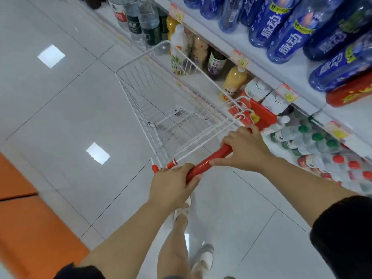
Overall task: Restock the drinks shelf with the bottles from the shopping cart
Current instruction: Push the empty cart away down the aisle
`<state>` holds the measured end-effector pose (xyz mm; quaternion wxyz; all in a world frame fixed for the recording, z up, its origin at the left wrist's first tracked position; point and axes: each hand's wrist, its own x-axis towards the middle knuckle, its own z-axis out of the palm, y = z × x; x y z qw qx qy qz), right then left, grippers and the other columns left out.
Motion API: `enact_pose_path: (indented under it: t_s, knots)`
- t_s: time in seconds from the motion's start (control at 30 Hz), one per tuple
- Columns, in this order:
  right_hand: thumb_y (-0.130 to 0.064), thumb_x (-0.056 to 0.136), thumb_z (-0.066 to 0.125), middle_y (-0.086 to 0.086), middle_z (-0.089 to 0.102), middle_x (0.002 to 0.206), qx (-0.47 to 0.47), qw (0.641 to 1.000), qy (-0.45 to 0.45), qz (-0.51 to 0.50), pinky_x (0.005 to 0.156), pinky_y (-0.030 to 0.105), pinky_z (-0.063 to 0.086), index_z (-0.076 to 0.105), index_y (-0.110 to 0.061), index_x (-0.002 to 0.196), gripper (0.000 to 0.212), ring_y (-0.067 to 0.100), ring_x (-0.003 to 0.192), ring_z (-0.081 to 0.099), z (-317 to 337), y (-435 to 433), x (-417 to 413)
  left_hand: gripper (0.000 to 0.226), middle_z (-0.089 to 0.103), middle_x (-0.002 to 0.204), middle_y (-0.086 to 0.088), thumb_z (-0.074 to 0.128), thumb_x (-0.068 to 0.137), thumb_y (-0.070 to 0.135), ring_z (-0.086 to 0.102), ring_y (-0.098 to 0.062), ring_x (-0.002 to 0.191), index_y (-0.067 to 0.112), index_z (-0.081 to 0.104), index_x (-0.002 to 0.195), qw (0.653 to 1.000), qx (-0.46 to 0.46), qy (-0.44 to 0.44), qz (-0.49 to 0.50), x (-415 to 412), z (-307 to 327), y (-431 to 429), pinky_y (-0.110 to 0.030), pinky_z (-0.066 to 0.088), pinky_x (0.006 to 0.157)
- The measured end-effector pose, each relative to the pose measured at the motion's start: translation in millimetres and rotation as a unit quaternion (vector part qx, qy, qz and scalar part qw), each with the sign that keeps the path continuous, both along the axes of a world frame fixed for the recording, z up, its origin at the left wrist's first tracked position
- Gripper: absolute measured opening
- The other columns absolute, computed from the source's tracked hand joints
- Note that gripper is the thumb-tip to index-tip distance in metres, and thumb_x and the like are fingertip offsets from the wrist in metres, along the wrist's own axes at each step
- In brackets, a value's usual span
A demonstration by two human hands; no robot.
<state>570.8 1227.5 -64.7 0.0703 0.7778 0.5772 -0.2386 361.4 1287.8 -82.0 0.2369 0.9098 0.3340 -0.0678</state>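
Observation:
A white wire shopping cart [141, 63] stands in the aisle beside the drinks shelf [281, 71]. I see no bottles inside its basket. Its red handle bar [207, 162] runs across in front of me. My left hand [171, 186] grips the bar's left end, fingers curled round it. My right hand [245, 152] holds the bar's right part, fingers wrapped over the top. Blue-labelled bottles [281, 29] lie in rows on the upper shelf at the right.
Lower shelves hold water bottles [136, 19], yellow juice bottles [234, 80], and green- and red-capped bottles [322, 150]. Price tags [286, 93] hang on the shelf edges. Grey floor tiles [70, 107] stretch to the left, an orange panel [24, 228] at lower left. My feet [203, 258] show below.

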Motion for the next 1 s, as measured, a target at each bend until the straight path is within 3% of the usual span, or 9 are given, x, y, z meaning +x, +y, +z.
enact_pose_path:
  t_s: [0.13,0.27,0.4,0.53,0.63,0.7,0.8,1.0]
  knots:
    - [-0.085,0.066,0.035,-0.013,0.055,0.086,0.021,1.0,0.016,-0.015,0.098,0.038,0.021,0.058,-0.036,0.091,0.06,0.015,0.096,0.047,-5.7,-64.3,-22.5,0.033,0.067,0.079,0.009,0.043,0.091,0.056,0.06,-0.015,0.071,0.034,0.061,0.108,0.999,-0.006,-0.009,-0.05,-25.0,-2.4,-28.7,-0.022,0.028,0.054]
    - [-0.064,0.076,0.059,-0.007,0.065,0.106,0.019,0.992,0.089,-0.085,0.094,0.034,0.032,0.057,-0.029,0.115,0.053,0.017,0.103,0.057,-1.9,-124.8,-32.2,0.043,0.065,0.08,0.009,0.04,0.086,0.064,0.058,-0.016,0.07,0.033,0.06,0.108,0.992,-0.02,0.031,-0.123,-38.3,-2.5,-53.0,-0.026,0.036,0.058]
    - [-0.056,0.082,0.057,-0.005,0.065,0.093,0.018,0.991,0.076,-0.108,0.074,0.029,0.036,0.06,-0.025,0.103,0.038,0.018,0.09,0.06,2.6,-211.8,-50.2,0.035,0.063,0.087,0.009,0.044,0.089,0.057,0.048,-0.012,0.071,0.034,0.057,0.111,0.974,-0.045,0.082,-0.208,-46.3,5.9,-89.1,-0.027,0.036,0.062]
    - [-0.055,0.086,0.052,-0.01,0.06,0.085,-0.024,0.977,0.099,-0.188,0.075,0.028,0.034,0.059,-0.025,0.103,0.035,0.012,0.078,0.054,6.0,-291.7,-83.1,0.031,0.064,0.087,0.008,0.043,0.091,0.055,0.057,-0.013,0.077,0.032,0.058,0.105,0.937,-0.067,0.117,-0.323,-45.3,7.0,-130.1,-0.026,0.037,0.064]
    - [-0.056,0.085,0.052,-0.012,0.057,0.083,-0.051,0.952,0.137,-0.269,0.072,0.026,0.038,0.057,-0.028,0.1,0.032,0.009,0.076,0.052,9.0,-342.6,-119.3,0.029,0.065,0.089,0.008,0.045,0.091,0.053,0.058,-0.013,0.082,0.033,0.059,0.106,0.912,-0.058,0.115,-0.39,-45.1,7.3,-158.5,-0.024,0.036,0.069]
    - [-0.059,0.084,0.052,-0.012,0.06,0.084,-0.062,0.929,0.156,-0.331,0.068,0.023,0.04,0.052,-0.032,0.095,0.029,0.008,0.076,0.055,9.4,-371.2,-147.0,0.029,0.065,0.093,0.009,0.045,0.091,0.052,0.059,-0.013,0.088,0.034,0.059,0.109,0.896,-0.037,0.1,-0.43,-43.6,7.4,-174.0,-0.025,0.04,0.081]
    - [-0.057,0.084,0.054,-0.014,0.058,0.076,-0.044,0.881,0.171,-0.44,0.064,0.02,0.041,0.052,-0.033,0.093,0.026,0.007,0.073,0.058,12.3,-406.8,-186.9,0.035,0.063,0.109,0.01,0.045,0.091,0.052,0.057,-0.015,0.105,0.035,0.055,0.12,0.87,0.018,0.069,-0.488,-33.3,11.7,-200.7,-0.029,0.033,0.095]
    - [-0.057,0.085,0.052,-0.008,0.06,0.075,0.011,0.777,0.163,-0.608,0.059,0.019,0.036,0.057,-0.027,0.097,0.032,0.009,0.071,0.054,12.2,-462.1,-244.3,0.034,0.056,0.123,0.01,0.045,0.093,0.044,0.05,-0.016,0.115,0.033,0.051,0.125,0.835,0.051,0.034,-0.546,1.2,12.3,-265.3,-0.028,0.025,0.1]
